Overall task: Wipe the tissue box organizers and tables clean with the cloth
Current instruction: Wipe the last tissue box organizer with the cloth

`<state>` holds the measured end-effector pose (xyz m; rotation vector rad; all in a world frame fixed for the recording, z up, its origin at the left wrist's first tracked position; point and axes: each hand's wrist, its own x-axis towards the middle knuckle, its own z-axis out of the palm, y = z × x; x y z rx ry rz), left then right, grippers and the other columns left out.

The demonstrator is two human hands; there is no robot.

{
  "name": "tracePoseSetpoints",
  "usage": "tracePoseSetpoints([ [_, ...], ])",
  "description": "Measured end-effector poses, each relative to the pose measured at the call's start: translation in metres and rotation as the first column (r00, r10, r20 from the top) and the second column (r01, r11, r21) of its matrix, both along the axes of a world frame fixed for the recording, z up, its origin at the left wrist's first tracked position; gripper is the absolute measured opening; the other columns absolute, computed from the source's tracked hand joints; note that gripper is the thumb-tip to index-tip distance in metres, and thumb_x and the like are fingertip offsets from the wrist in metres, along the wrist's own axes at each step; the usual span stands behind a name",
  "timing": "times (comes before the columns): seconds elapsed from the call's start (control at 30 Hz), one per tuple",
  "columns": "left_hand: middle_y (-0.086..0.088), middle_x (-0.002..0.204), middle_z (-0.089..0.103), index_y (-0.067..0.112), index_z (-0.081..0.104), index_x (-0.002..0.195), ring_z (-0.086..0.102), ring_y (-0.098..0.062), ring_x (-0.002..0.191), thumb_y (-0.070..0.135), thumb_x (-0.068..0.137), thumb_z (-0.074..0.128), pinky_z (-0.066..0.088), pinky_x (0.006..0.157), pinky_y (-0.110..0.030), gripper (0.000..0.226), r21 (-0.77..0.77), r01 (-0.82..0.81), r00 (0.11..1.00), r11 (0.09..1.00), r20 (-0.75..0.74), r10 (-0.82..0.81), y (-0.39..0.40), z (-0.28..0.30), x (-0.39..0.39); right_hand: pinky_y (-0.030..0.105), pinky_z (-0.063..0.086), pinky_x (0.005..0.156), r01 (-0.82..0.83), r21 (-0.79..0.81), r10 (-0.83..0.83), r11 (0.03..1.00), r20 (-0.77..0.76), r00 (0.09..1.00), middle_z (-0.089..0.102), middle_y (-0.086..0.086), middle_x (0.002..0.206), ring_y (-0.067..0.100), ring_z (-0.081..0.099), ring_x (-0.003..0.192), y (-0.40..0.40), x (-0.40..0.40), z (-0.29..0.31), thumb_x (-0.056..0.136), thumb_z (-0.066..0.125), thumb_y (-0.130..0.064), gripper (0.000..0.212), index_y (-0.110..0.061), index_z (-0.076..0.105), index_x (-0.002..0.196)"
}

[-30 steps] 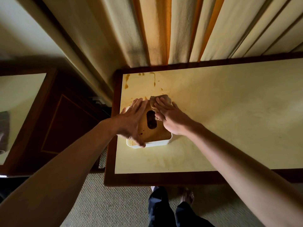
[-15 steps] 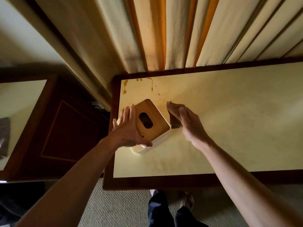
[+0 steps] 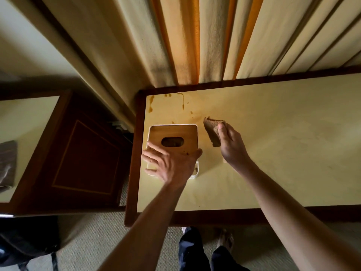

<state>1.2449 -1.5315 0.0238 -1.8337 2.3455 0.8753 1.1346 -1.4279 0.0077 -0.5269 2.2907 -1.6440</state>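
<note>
A white tissue box organizer (image 3: 172,133) with a wooden lid and an oval slot sits flat near the table's (image 3: 273,133) left end. My left hand (image 3: 168,165) lies over its near half, fingers spread across the lid and thumb at the right edge. To the right of the box, my right hand (image 3: 230,145) pinches a folded brown cloth (image 3: 212,132) just above the cream tabletop. Brown stains (image 3: 168,100) streak the far left corner of the table, and small spots mark the lid.
Cream and orange curtains (image 3: 195,40) hang behind the table's far edge. A dark wooden cabinet (image 3: 82,159) with a second cream-topped surface (image 3: 23,133) and a grey cloth (image 3: 7,165) stands to the left. My legs (image 3: 195,251) and carpet lie below the near edge.
The box, tilted and turned half a second ago, now lies flat and square on the table. My right hand has lifted the cloth off the lid and moved it right.
</note>
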Motion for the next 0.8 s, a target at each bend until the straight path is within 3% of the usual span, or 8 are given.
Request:
tracePoseSetpoints([
  [0.17,-0.023,0.159,-0.028,0.002,-0.037,0.144,-0.029,-0.035,0.147,0.081,0.052,0.076,-0.007,0.116,-0.063,0.166,0.160,-0.094,0.996,0.983,0.013,0.093,0.013,0.004,-0.012,0.035,0.051,0.073,-0.002,0.015,0.003,1.000,-0.059,0.998,0.066,0.019,0.102,0.023,0.060,0.085,-0.002,-0.005,-0.001,0.105,0.039,-0.016,0.031,0.005,0.060,0.113],
  [0.23,-0.023,0.156,-0.035,0.002,-0.038,0.143,-0.035,-0.034,0.144,0.083,0.052,0.074,-0.010,0.115,-0.064,0.166,0.195,-0.067,0.998,0.978,0.018,0.064,0.010,0.007,-0.010,0.032,0.049,0.067,-0.038,0.036,0.042,0.999,-0.117,0.992,0.066,0.020,0.100,0.025,0.061,0.081,-0.003,-0.004,0.002,0.105,0.039,-0.016,0.029,0.003,0.060,0.112],
  [0.37,-0.018,0.158,-0.034,0.011,-0.024,0.153,-0.033,-0.032,0.145,0.083,0.052,0.074,-0.005,0.116,-0.063,0.158,0.063,0.272,0.962,0.960,-0.015,-0.271,-0.033,0.012,0.004,0.031,0.046,0.069,-0.127,0.098,0.139,0.987,-0.128,0.982,0.069,0.013,0.100,0.025,0.063,0.084,-0.008,0.000,0.014,0.106,0.037,-0.023,0.031,-0.006,0.060,0.118],
  [0.47,-0.007,0.158,-0.038,0.022,-0.020,0.155,-0.036,-0.030,0.144,0.077,0.050,0.079,-0.002,0.117,-0.063,0.155,0.061,0.626,0.766,0.777,0.138,-0.628,-0.081,0.019,0.008,0.027,0.042,0.067,-0.215,0.143,0.233,0.966,-0.124,0.964,0.069,0.007,0.099,0.015,0.060,0.079,-0.018,0.004,0.019,0.106,0.033,-0.028,0.035,-0.008,0.059,0.118],
  [0.53,-0.003,0.154,-0.044,0.024,-0.023,0.154,-0.041,-0.027,0.141,0.069,0.053,0.084,-0.004,0.118,-0.064,0.154,0.155,0.754,0.605,0.638,0.213,-0.767,-0.104,0.020,0.005,0.021,0.046,0.079,-0.274,0.154,0.297,0.949,-0.153,0.943,0.068,0.005,0.113,0.013,0.063,0.093,-0.025,0.005,0.016,0.106,0.033,-0.032,0.038,-0.010,0.059,0.124],
  [0.63,0.001,0.153,-0.045,0.024,-0.024,0.154,-0.040,-0.023,0.141,0.067,0.056,0.084,-0.005,0.118,-0.063,0.152,0.232,0.827,0.450,0.512,0.271,-0.851,-0.124,0.020,-0.002,0.026,0.033,0.114,-0.420,0.264,0.466,0.868,-0.142,0.873,0.039,-0.006,0.153,0.008,0.037,0.139,-0.033,0.004,0.005,0.105,0.028,-0.039,0.049,-0.020,0.036,0.150],
  [0.73,0.005,0.158,-0.037,0.021,-0.022,0.155,-0.034,-0.019,0.145,0.077,0.050,0.078,0.002,0.118,-0.066,0.155,0.260,0.862,0.360,0.435,0.290,-0.887,-0.134,0.016,-0.011,0.036,0.018,0.122,-0.499,0.438,0.599,0.748,-0.119,0.792,0.019,0.000,0.162,0.014,0.011,0.150,-0.038,0.005,0.003,0.106,0.031,-0.030,0.049,-0.018,0.027,0.154],
  [0.8,0.006,0.162,-0.029,0.019,-0.019,0.156,-0.030,-0.018,0.147,0.078,0.051,0.076,0.008,0.118,-0.066,0.153,0.255,0.874,0.333,0.413,0.304,-0.893,-0.135,0.013,-0.012,0.030,0.007,0.122,-0.477,0.528,0.634,0.702,-0.159,0.757,0.016,0.005,0.162,0.017,0.005,0.151,-0.040,0.004,0.005,0.106,0.034,-0.025,0.048,-0.011,0.028,0.152],
])
